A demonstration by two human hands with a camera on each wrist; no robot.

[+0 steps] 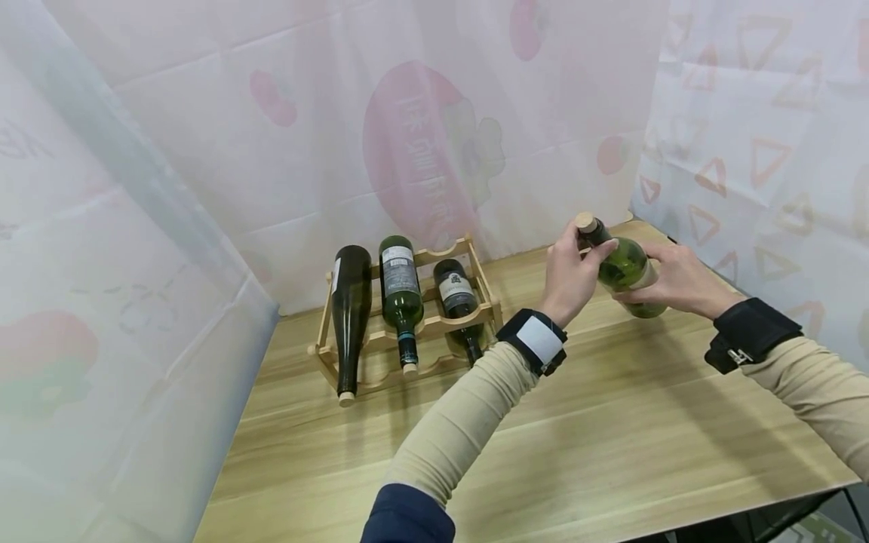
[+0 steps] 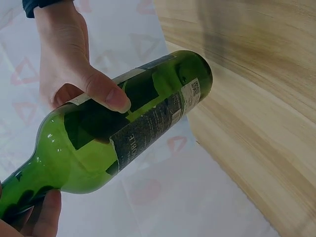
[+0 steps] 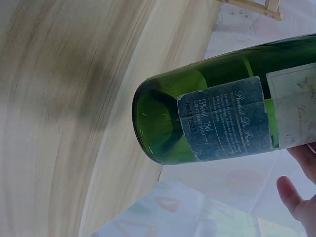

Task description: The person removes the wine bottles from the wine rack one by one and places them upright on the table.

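Observation:
A green glass wine bottle with a cork in its neck is held up over the right part of the table, tilted. My left hand grips it by the neck, close below the cork. Around the labelled body is my right hand, its thumb lying along the glass in the left wrist view. In the right wrist view the bottle's base points left, and a dark label sits beside a pale one.
Left of my hands a wooden bottle rack stands on the wood-grain table. It carries a dark bottle, a green labelled bottle and a shorter dark bottle, necks toward me. Printed curtains hang behind and at both sides.

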